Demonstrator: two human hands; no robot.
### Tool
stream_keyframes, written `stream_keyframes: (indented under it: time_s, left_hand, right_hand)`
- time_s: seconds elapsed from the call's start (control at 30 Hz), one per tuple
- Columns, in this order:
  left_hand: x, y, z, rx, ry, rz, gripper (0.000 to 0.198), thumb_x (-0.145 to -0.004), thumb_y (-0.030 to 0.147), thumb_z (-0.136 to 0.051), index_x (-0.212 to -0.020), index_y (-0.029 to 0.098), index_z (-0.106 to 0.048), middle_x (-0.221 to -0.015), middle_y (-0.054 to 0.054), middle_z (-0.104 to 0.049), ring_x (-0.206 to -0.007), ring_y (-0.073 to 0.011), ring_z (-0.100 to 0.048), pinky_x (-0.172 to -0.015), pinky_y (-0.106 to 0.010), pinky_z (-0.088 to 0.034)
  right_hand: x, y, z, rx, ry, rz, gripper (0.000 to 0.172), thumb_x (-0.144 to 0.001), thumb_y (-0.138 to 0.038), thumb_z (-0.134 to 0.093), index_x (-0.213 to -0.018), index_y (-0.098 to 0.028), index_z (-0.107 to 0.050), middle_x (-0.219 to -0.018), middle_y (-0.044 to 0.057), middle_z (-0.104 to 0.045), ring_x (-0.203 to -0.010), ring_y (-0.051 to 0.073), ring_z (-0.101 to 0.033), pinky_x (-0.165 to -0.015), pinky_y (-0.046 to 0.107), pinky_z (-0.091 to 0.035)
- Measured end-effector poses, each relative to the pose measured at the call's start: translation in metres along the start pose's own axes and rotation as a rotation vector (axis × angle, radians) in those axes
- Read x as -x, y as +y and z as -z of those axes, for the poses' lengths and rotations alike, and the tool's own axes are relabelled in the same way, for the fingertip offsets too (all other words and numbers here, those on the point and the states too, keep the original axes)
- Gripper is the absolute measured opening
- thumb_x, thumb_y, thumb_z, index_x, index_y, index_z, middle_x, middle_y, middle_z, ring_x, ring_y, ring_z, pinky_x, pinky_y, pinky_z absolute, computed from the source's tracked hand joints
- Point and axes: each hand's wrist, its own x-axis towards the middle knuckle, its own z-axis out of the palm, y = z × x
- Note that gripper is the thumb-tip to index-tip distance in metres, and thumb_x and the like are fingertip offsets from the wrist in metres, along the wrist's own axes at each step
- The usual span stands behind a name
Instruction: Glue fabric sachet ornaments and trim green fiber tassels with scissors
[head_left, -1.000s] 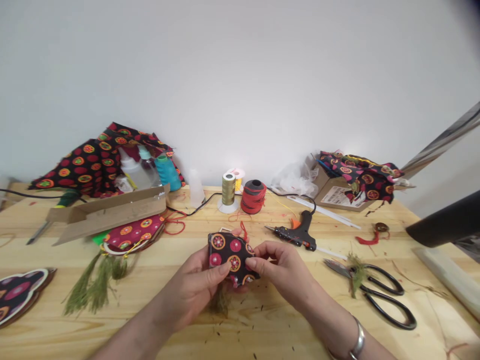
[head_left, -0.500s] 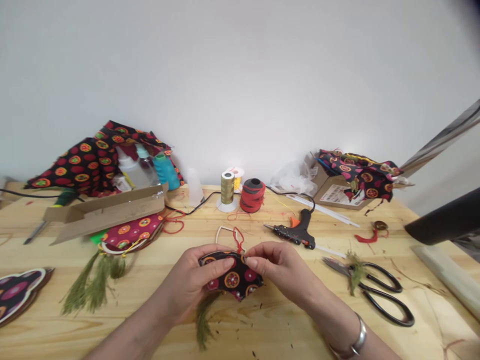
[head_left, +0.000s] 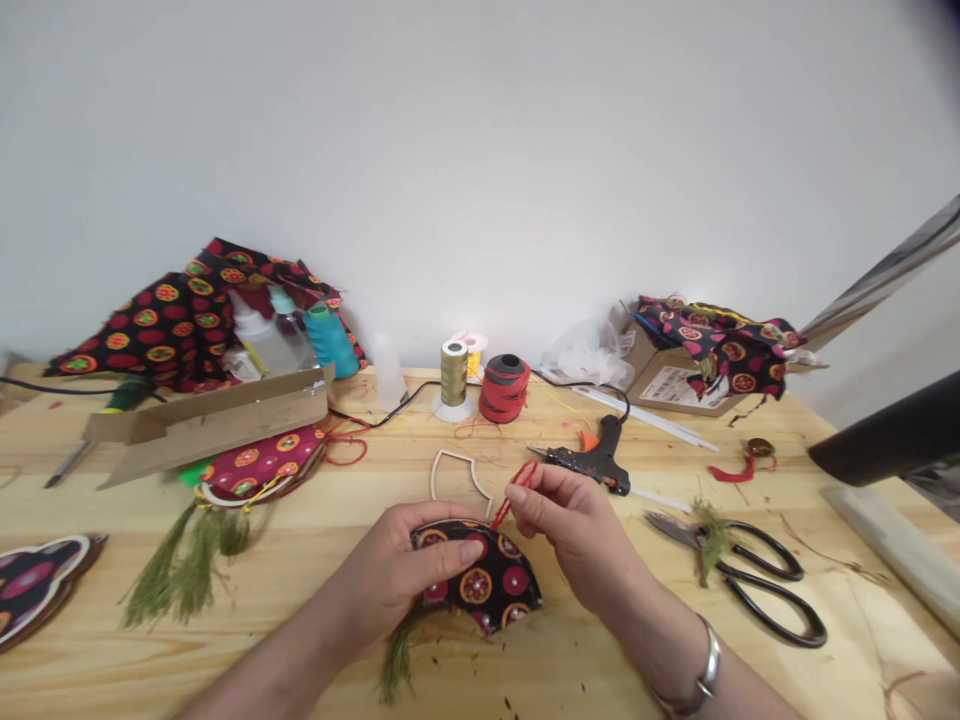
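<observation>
My left hand (head_left: 420, 560) grips a small fan-shaped fabric piece (head_left: 495, 585), black with pink and orange round flowers and pearl-like beads. Its thumb lies across the front; the other fingers are hidden behind. From the lower left of the piece hangs an olive-green tassel (head_left: 397, 660). Between thumb and forefinger, my right hand (head_left: 559, 510) pinches a red cord loop (head_left: 514, 490) that rises from the upper edge of the fabric piece. On the table just behind lies a pale fan-shaped frame (head_left: 435, 470), partly covered by my left hand.
A black glue gun (head_left: 592, 455) lies behind my right hand, with black scissors (head_left: 772, 580) further right. Thread spools (head_left: 504, 390) stand near the wall. At left are a cardboard tray (head_left: 217, 430), a pink tasselled piece (head_left: 262, 465) and a white-edged piece (head_left: 45, 580).
My right hand has moved from the fabric piece's upper edge to the red cord and lifted it up and right. The fabric piece has shifted slightly right and down.
</observation>
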Motion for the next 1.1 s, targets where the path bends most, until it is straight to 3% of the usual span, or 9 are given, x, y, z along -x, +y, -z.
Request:
stream_keyframes:
  time_s: [0.63,0.73,0.87,0.97,1.1]
  left_hand:
    - [0.001,-0.001,0.002,0.018,-0.025,0.074,0.021,-0.068,0.024,-0.078,-0.087,0.017,-0.075,-0.077,-0.005,-0.077,-0.069,-0.0181,-0.069,-0.065,-0.027,-0.052]
    - [0.0,-0.001,0.001,0.057,-0.007,0.055,0.022,-0.068,0.022,-0.078,-0.088,0.016,-0.074,-0.076,-0.006,-0.077,-0.068,-0.0184,-0.069,-0.066,-0.027,-0.052]
    - [-0.004,0.001,0.002,0.137,0.072,0.021,0.017,-0.072,0.021,-0.075,-0.087,0.014,-0.073,-0.076,-0.008,-0.076,-0.068,-0.0203,-0.07,-0.061,-0.029,-0.054]
    - [-0.006,0.003,0.003,0.174,0.116,-0.016,0.013,-0.078,0.021,-0.07,-0.088,0.013,-0.072,-0.078,-0.01,-0.076,-0.068,-0.0214,-0.069,-0.057,-0.032,-0.056]
    - [-0.006,0.002,0.004,0.233,0.11,-0.059,0.015,-0.08,0.02,-0.067,-0.094,0.015,-0.072,-0.082,-0.009,-0.076,-0.071,-0.0204,-0.069,-0.064,-0.033,-0.057]
  right_hand:
    - [-0.002,-0.006,0.008,-0.151,0.133,0.013,0.026,-0.064,-0.032,-0.076,-0.057,-0.014,-0.058,-0.049,-0.001,-0.061,-0.043,0.007,-0.049,-0.045,0.019,-0.032]
    - [-0.002,-0.009,0.008,-0.194,0.08,-0.034,0.024,-0.063,-0.032,-0.075,-0.064,-0.014,-0.061,-0.056,0.001,-0.064,-0.047,0.011,-0.058,-0.047,0.021,-0.038]
    - [-0.002,-0.013,0.008,-0.296,0.027,-0.076,0.028,-0.062,-0.033,-0.077,-0.08,-0.015,-0.064,-0.08,0.003,-0.068,-0.069,0.017,-0.066,-0.061,0.027,-0.048]
    - [-0.003,-0.01,0.008,-0.163,0.081,-0.107,0.035,-0.068,-0.045,-0.074,-0.084,-0.016,-0.064,-0.08,0.002,-0.067,-0.063,0.013,-0.062,-0.054,0.023,-0.045]
    - [-0.001,-0.004,0.002,0.092,-0.045,-0.171,0.042,-0.065,-0.051,-0.075,-0.073,-0.012,-0.062,-0.064,0.001,-0.064,-0.053,0.008,-0.054,-0.05,0.02,-0.038]
